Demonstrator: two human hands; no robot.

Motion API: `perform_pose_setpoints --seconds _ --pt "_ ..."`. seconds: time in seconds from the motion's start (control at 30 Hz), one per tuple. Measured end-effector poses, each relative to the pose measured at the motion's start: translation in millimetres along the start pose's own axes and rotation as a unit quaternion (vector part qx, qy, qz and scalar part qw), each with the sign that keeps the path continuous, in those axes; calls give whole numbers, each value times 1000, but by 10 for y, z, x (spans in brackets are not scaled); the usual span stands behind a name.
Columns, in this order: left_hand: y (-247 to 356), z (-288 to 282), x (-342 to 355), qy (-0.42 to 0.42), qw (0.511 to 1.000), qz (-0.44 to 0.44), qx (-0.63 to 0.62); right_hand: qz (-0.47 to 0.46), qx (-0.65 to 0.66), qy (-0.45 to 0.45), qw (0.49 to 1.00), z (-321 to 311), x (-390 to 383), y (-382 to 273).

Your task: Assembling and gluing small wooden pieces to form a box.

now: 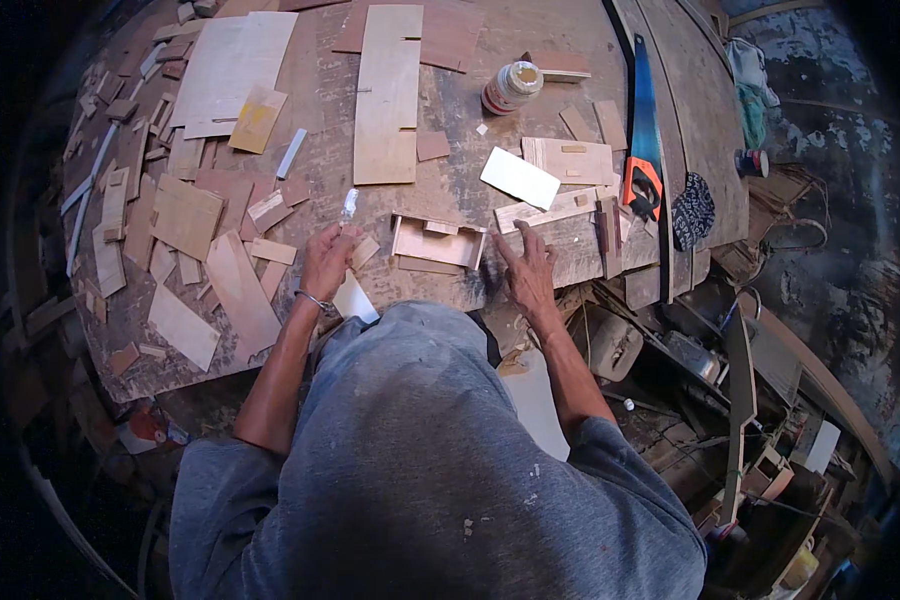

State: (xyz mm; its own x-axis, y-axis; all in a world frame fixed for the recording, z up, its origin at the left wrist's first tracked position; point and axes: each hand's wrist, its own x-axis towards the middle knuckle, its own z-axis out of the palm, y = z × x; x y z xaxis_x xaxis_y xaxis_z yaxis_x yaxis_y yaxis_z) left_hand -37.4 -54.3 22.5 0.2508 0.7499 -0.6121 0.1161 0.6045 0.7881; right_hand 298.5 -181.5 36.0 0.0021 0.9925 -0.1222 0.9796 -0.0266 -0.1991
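Observation:
My left hand [327, 262] is closed on a slim applicator with a white, wet-looking tip [350, 203] that points away from me; its handle is hidden in the fingers. To the right of that hand sits a small open wooden tray-like box [438, 243], with a small block on its far wall. My right hand [530, 268] has its fingers apart and holds nothing. It hovers or rests just right of the box, by the near end of a pale wooden strip [560, 210]. Beyond it lies a white rectangular piece [520, 178].
Scrap wood pieces [188, 218] crowd the table's left side. A long notched board [387, 95] lies beyond the box. Further right are a glass jar [512, 88], a handsaw with an orange handle [643, 180] and a dark patterned cloth [692, 210]. Clutter fills the floor at right.

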Motion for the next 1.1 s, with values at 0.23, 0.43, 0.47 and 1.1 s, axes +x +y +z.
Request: perform_pose_setpoints --seconds 0.23,0.43,0.47,1.1 --pt "55 27 -83 24 999 16 24 -11 21 5 1000 -34 127 -245" --pt "-7 -29 -144 22 999 22 8 -32 27 18 999 42 261 -327" --pt "25 -9 -144 23 1000 16 8 -28 24 16 999 50 259 -310" --pt "59 -51 -79 47 999 0 -16 4 -11 -29 1000 35 193 -203"
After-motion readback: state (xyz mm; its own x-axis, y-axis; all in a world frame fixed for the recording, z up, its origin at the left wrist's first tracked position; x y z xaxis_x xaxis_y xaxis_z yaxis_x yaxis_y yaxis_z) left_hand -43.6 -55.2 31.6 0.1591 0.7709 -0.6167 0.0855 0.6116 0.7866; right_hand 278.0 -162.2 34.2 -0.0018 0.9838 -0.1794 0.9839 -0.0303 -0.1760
